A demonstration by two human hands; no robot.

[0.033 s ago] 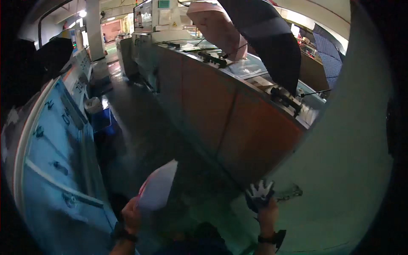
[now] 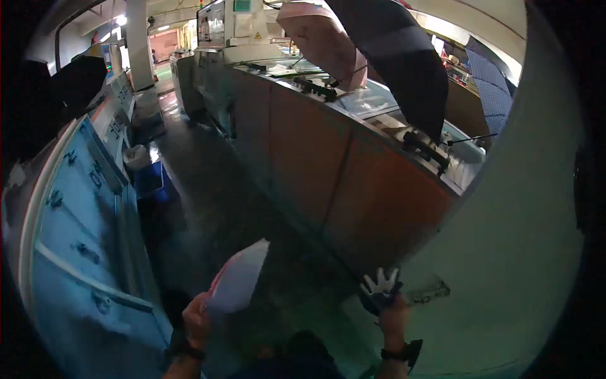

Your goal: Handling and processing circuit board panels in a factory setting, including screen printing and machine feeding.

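My left hand (image 2: 196, 321) is closed on the lower edge of a pale sheet (image 2: 242, 281), perhaps paper or cloth, with a reddish left edge. The sheet tilts up and to the right over the dark floor. My right hand (image 2: 394, 323) is closed around a white and dark blue work glove (image 2: 380, 289). The glove's pale fingers spread upward, and its lower part is hidden by my hand. A short chain (image 2: 431, 294) lies against the pale wall just right of the glove. Dark bands circle both my wrists.
A blue panelled machine (image 2: 79, 208) lines the left side, with a blue crate (image 2: 151, 180) past it. To the right stands a long orange-brown panelled machine (image 2: 372, 183) with umbrellas (image 2: 404, 57) over it. A pale curved wall (image 2: 505, 271) is nearest on the right. The wet aisle (image 2: 208, 170) runs ahead.
My right hand and the glove have shifted slightly left and up. The sheet in my left hand has moved a little to the right. Both holds look the same.
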